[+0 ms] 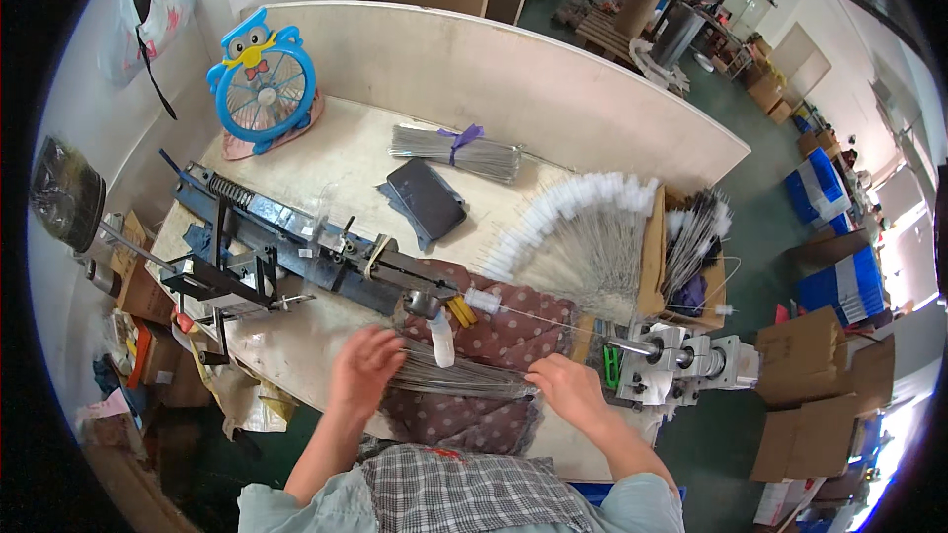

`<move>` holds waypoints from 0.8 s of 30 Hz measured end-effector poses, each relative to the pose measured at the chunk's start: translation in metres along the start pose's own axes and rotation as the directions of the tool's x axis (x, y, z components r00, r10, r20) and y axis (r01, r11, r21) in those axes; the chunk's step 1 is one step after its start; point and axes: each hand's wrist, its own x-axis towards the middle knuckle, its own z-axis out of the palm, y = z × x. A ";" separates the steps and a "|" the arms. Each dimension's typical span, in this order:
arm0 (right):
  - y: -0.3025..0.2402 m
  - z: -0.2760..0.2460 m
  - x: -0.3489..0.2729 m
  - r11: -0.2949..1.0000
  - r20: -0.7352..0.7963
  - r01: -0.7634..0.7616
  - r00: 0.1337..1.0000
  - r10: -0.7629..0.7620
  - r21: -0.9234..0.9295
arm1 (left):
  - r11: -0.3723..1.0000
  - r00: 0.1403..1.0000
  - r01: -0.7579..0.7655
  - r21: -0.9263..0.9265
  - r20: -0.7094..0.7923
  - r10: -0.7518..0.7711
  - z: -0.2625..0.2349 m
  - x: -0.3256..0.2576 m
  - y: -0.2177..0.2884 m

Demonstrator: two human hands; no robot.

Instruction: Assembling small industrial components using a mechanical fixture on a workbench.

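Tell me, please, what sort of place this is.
Probably a small manufacturing workshop: a workbench carries a metal machine, loose thin wires and a fan of white-tipped wires.

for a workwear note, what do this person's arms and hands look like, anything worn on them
The left fingers and right fingers are ungloved, and both forearms are bare. Plain, creased, pale blue-green sleeves cover the arms above them.

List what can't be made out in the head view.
All in the head view:
Left hand: contact with the grey wires, hidden by the hand itself.
Right hand: its exact grip on them, same cause.
Cardboard box: bottom, hidden by the white-tipped wires inside.
Plastic bag: top, cut off by the upper edge.
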 end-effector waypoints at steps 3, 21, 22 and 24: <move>0.004 0.001 -0.005 0.998 -0.061 0.056 0.997 -0.054 0.025 | 0.915 0.989 -0.037 0.403 0.147 -0.025 0.049 0.012 -0.032; -0.050 -0.055 0.004 0.919 0.031 0.006 1.000 0.006 -0.394 | 0.782 0.685 0.343 0.520 0.432 -0.587 0.089 -0.050 0.029; -0.047 -0.067 0.003 0.899 0.010 0.032 0.999 -0.030 -0.437 | 0.789 0.683 0.340 0.511 0.443 -0.581 0.093 -0.050 0.029; -0.030 -0.089 0.002 0.871 -0.064 0.043 0.994 -0.085 -0.489 | 0.759 0.556 0.247 0.603 0.553 -0.621 0.099 -0.048 0.027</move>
